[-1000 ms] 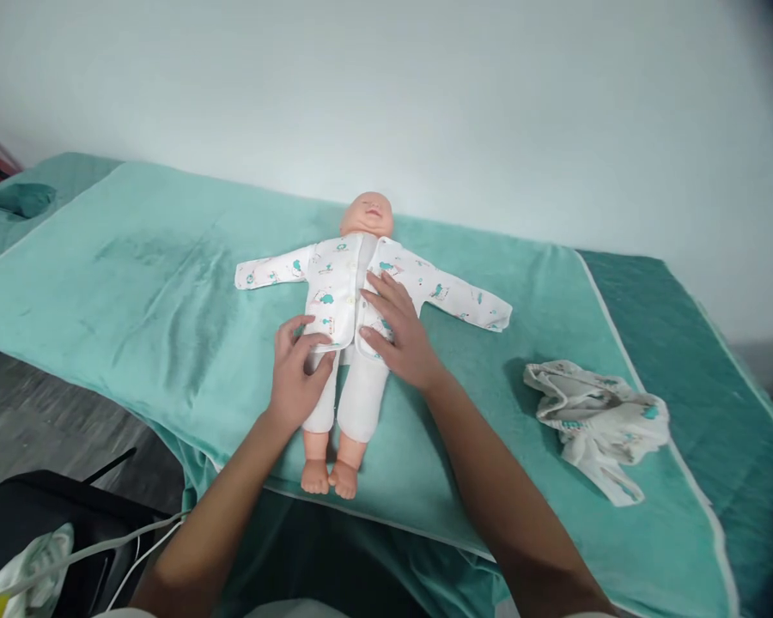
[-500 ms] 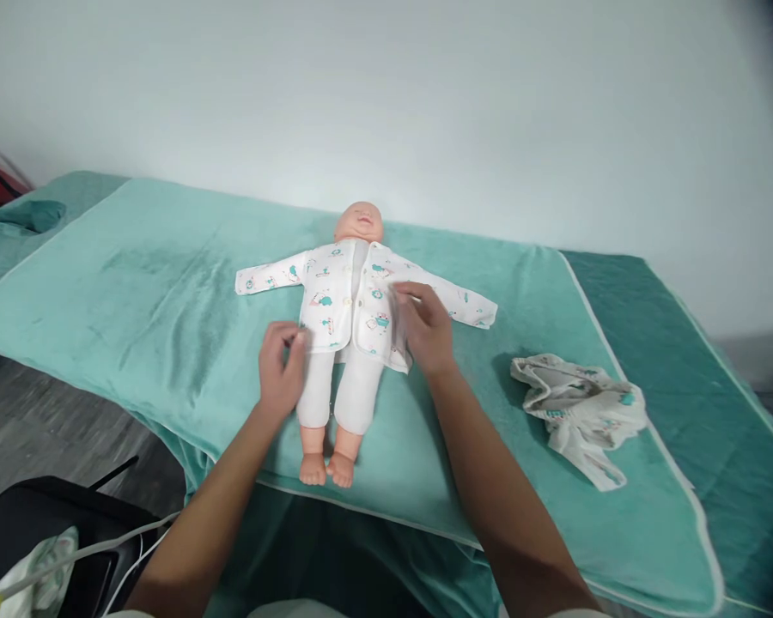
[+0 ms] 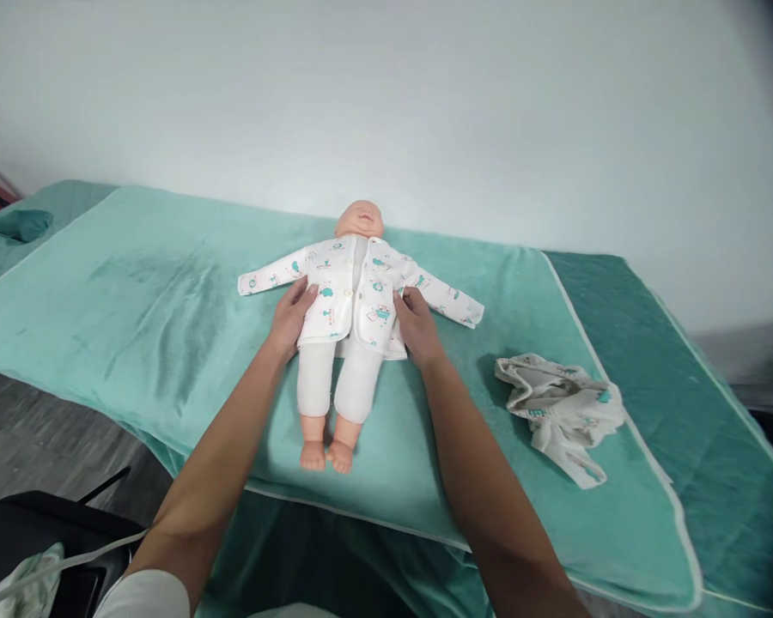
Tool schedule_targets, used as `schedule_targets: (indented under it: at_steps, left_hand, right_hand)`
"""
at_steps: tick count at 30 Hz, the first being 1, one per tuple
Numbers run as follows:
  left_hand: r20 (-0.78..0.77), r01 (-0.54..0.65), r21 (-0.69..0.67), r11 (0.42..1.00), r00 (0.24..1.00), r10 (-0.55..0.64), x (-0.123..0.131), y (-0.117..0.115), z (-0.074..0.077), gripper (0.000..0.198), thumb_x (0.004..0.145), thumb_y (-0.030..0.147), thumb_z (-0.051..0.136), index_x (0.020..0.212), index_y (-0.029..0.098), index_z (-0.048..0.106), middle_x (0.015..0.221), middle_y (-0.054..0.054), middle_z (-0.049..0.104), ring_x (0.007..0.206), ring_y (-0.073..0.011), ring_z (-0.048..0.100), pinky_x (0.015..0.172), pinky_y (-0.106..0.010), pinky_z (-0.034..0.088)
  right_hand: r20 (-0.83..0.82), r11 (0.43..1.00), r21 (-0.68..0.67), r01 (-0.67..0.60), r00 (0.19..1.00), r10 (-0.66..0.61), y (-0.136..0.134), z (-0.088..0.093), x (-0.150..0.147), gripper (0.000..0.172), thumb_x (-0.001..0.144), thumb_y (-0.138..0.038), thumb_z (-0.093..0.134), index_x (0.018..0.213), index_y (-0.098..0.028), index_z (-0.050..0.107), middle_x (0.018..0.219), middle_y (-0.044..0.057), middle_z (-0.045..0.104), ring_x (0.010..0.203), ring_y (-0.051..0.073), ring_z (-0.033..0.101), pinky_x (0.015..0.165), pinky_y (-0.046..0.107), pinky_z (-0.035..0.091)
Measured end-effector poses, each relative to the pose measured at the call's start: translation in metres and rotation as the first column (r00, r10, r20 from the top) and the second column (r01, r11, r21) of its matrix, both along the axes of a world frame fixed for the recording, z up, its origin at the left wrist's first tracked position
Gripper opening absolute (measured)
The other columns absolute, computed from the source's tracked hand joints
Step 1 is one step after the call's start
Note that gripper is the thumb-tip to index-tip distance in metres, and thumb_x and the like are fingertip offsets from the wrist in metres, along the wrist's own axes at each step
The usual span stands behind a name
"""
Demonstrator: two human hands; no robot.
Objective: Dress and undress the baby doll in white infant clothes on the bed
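Note:
A baby doll lies on its back with bare feet towards me. It wears a white patterned jacket, its front edges side by side, with white fabric on the legs. Both sleeves spread outward. My left hand is closed on the jacket's left side at the waist, thumb on top. On the right side my right hand pinches the jacket below the sleeve.
Crumpled white patterned clothing lies at the right on the green cloth. A pale wall stands behind. At the lower left are a black chair and a cable.
My left hand has moved up from the jacket's lower corner to its side and closed on it. My right hand has come down onto the other side. The right sleeve has shifted slightly.

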State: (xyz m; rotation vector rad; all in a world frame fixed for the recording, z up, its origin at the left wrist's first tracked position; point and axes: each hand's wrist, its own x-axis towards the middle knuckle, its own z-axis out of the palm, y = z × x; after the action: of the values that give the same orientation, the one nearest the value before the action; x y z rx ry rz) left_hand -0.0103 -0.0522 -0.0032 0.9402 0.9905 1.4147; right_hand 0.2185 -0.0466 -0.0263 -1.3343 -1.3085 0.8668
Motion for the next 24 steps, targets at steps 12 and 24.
schedule_targets:
  at_steps: [12,24]
  left_hand:
    - [-0.199,-0.113,0.045,0.993,0.973,0.119,0.007,0.026,-0.019,0.041,0.094,0.049,0.064,0.121,0.019,0.072,0.130,-0.009,0.072,0.121,-0.0246,0.065,0.111,-0.040,0.049]
    - [-0.368,0.013,0.086,0.996,0.930,0.020,-0.017,-0.028,-0.020,0.066,0.066,0.008,0.057,0.130,0.022,0.060,0.120,-0.004,0.066,0.093,-0.0158,0.064,0.080,-0.029,0.050]
  right_hand:
    - [-0.585,0.985,-0.063,-0.161,0.806,0.094,-0.001,0.009,0.005,0.040,0.077,-0.042,0.081,0.110,-0.026,0.067,0.114,0.003,0.078,0.104,0.026,0.074,0.089,0.041,0.061]
    - [-0.591,0.963,-0.121,-0.240,0.797,0.125,-0.033,0.005,0.009,0.049,0.067,-0.024,0.081,0.114,-0.022,0.069,0.112,0.004,0.081,0.108,0.029,0.075,0.096,0.046,0.061]
